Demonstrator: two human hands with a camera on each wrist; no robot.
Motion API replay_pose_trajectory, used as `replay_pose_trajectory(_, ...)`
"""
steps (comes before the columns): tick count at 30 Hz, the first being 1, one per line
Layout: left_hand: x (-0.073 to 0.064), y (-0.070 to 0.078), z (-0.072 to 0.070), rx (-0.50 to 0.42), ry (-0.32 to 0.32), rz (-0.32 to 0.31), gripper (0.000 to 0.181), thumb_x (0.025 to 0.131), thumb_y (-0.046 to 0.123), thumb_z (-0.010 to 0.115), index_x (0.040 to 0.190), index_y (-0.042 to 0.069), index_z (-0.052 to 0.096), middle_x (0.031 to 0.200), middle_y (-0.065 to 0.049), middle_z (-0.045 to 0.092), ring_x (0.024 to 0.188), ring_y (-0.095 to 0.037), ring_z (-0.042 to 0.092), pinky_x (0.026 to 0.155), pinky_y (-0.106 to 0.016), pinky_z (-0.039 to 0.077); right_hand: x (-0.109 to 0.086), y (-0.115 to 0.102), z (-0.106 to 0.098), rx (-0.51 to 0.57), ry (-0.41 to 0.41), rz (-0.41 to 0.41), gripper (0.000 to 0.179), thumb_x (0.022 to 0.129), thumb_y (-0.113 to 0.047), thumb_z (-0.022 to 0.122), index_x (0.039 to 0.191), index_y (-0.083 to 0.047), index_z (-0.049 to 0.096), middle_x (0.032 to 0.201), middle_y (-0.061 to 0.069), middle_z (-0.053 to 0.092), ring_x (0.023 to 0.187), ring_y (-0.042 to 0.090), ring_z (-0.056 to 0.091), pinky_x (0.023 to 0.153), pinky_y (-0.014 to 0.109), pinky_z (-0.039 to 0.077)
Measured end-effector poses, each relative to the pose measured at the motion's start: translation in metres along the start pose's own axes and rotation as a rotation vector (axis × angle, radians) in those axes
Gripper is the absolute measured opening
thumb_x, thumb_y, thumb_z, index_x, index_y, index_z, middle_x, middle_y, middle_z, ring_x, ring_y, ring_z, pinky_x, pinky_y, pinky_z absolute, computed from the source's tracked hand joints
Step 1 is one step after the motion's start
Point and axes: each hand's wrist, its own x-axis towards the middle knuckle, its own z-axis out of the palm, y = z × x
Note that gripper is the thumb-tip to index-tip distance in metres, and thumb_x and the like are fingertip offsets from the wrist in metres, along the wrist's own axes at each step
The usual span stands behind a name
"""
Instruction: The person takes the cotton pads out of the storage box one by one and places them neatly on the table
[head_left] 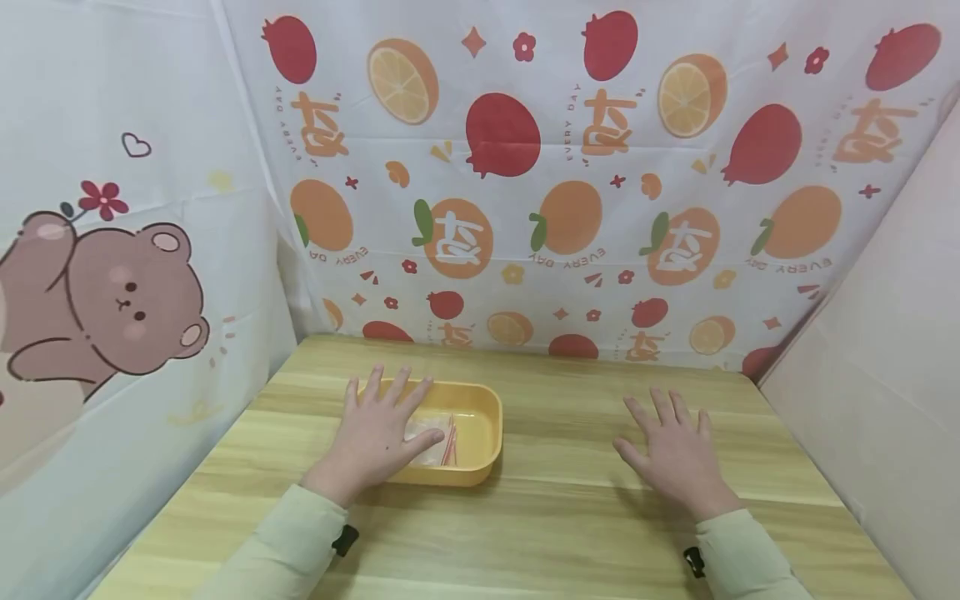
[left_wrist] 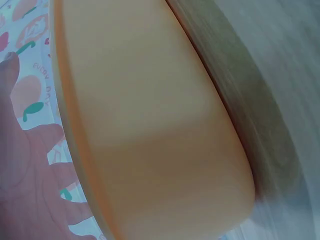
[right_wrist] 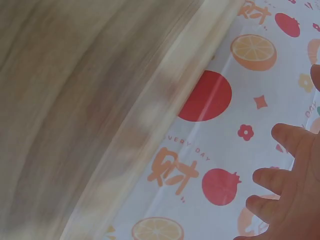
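Observation:
A yellow rectangular tray [head_left: 489, 433] stands on the wooden table, left of the middle. Inside it lies a clear plastic bag [head_left: 431, 446] with a red edge, partly hidden by my left hand [head_left: 377, 433]. That hand is spread over the tray's left part, its fingers straight. In the left wrist view the tray's side wall [left_wrist: 150, 115] fills the middle, with the left hand [left_wrist: 30, 170] beyond its rim. My right hand [head_left: 675, 454] is spread above the table's right side, holding nothing. The right wrist view shows its fingers [right_wrist: 287, 135] apart.
The wooden table [head_left: 555, 533] reaches back to a white cloth [head_left: 510, 225] printed with fruit. A white cloth with a bear print [head_left: 135, 292] hangs at the left, and a plain white one [head_left: 885, 358] at the right.

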Motion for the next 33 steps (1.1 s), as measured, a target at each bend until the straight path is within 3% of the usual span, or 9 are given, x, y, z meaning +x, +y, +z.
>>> replay_pose_trajectory(7,-0.001,-0.006,-0.002,-0.006,-0.008,-0.017,0.085,0.091,0.076,0.048,0.157,0.023,0.039,0.161,-0.018,0.032,0.147,-0.051,0.016,0.111,-0.075,0.007,0.001,-0.007,-0.004,0.003,0.002,-0.004,0.076,0.097,-0.068,0.048,0.155,-0.020,0.043,0.159,0.025,0.029,0.146,0.050,0.018,0.105,0.081,0.011)
replay_pose_trajectory(12,-0.002,-0.014,0.000,-0.059,-0.031,-0.042,0.086,0.093,0.079,0.039,0.158,0.022,0.038,0.163,-0.015,0.029,0.148,-0.050,0.015,0.112,-0.074,0.006,0.005,-0.018,-0.006,0.058,-0.026,-0.011,0.073,0.099,-0.063,0.050,0.156,-0.019,0.041,0.159,0.024,0.031,0.146,0.049,0.020,0.107,0.079,0.014)
replay_pose_trajectory(18,-0.005,-0.025,-0.001,-0.168,-0.036,-0.082,0.073,0.099,0.062,0.051,0.156,0.016,0.041,0.159,-0.018,0.036,0.146,-0.050,0.022,0.112,-0.072,0.014,0.014,-0.039,-0.007,0.205,-0.031,-0.035,0.069,0.101,-0.060,0.048,0.156,-0.019,0.040,0.159,0.020,0.034,0.145,0.044,0.027,0.110,0.072,0.022)
replay_pose_trajectory(23,-0.005,-0.040,-0.005,-0.280,-0.049,-0.150,0.066,0.103,0.049,0.053,0.154,0.008,0.041,0.155,-0.019,0.041,0.142,-0.045,0.034,0.113,-0.065,0.026,0.023,-0.061,-0.013,0.476,-0.093,-0.056,0.068,0.103,-0.059,0.045,0.155,-0.016,0.042,0.157,0.016,0.039,0.143,0.040,0.035,0.113,0.062,0.029)
replay_pose_trajectory(25,-0.005,-0.049,-0.006,-0.320,-0.054,-0.192,0.065,0.104,0.047,0.052,0.154,0.007,0.040,0.155,-0.021,0.041,0.140,-0.045,0.036,0.111,-0.064,0.030,0.026,-0.070,-0.015,0.600,-0.140,-0.041,0.067,0.103,-0.057,0.048,0.155,-0.016,0.042,0.157,0.013,0.040,0.142,0.037,0.037,0.113,0.060,0.030)
replay_pose_trajectory(29,-0.006,-0.067,-0.008,-0.403,-0.076,-0.277,0.069,0.105,0.052,0.045,0.155,0.005,0.036,0.155,-0.025,0.037,0.140,-0.048,0.034,0.109,-0.068,0.030,0.031,-0.085,-0.017,0.743,-0.226,0.028,0.064,0.102,-0.058,0.050,0.154,-0.022,0.044,0.152,0.007,0.048,0.137,0.031,0.045,0.111,0.056,0.037)
replay_pose_trajectory(33,-0.008,-0.083,-0.008,-0.520,-0.107,-0.333,0.070,0.106,0.051,0.044,0.155,0.002,0.033,0.152,-0.030,0.038,0.133,-0.050,0.042,0.104,-0.068,0.036,0.037,-0.100,-0.017,0.929,-0.296,0.072,0.056,0.103,-0.051,0.054,0.151,-0.024,0.047,0.145,0.006,0.054,0.131,0.028,0.052,0.106,0.052,0.044)
